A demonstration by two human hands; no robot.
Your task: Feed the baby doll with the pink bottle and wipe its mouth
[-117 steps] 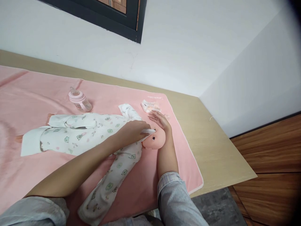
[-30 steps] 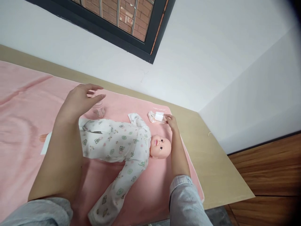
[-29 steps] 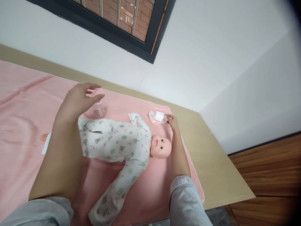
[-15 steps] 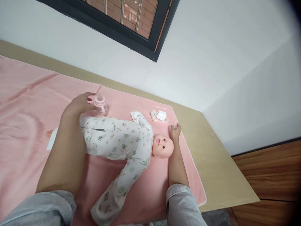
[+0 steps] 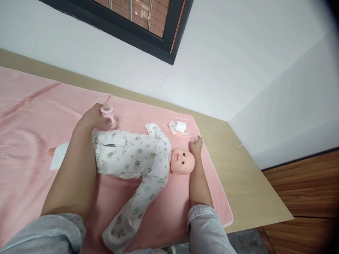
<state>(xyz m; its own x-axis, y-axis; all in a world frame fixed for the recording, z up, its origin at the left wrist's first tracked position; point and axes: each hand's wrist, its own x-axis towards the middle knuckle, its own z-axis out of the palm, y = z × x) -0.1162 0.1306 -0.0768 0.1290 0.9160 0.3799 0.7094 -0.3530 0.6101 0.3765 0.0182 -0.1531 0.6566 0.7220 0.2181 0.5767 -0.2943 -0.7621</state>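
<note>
Bottle [image 5: 107, 113]: teat up, on or just above the blanket [image 5: 132, 114], beside the doll [image 5: 137, 155].
Left hand [image 5: 91, 118]: wrapped around the bottle's side.
Right hand [image 5: 196, 145]: fingers curled around a clear piece [image 5: 194, 139], near the doll's head.
Packet [image 5: 173, 128]: near the right hand.
Doll: face up.
Table [image 5: 254, 197]: under the blanket.

The left grip [image 5: 92, 118] hides one side of the bottle [image 5: 108, 113]. Below that grip, the forearm [image 5: 72, 176] covers part of the doll [image 5: 137, 153] at the legs. The clear thing [image 5: 194, 139] in the right grip [image 5: 196, 145] is too small to name. Beyond that grip, lettering [image 5: 181, 119] on the blanket [image 5: 26, 141] is blurred.
</note>
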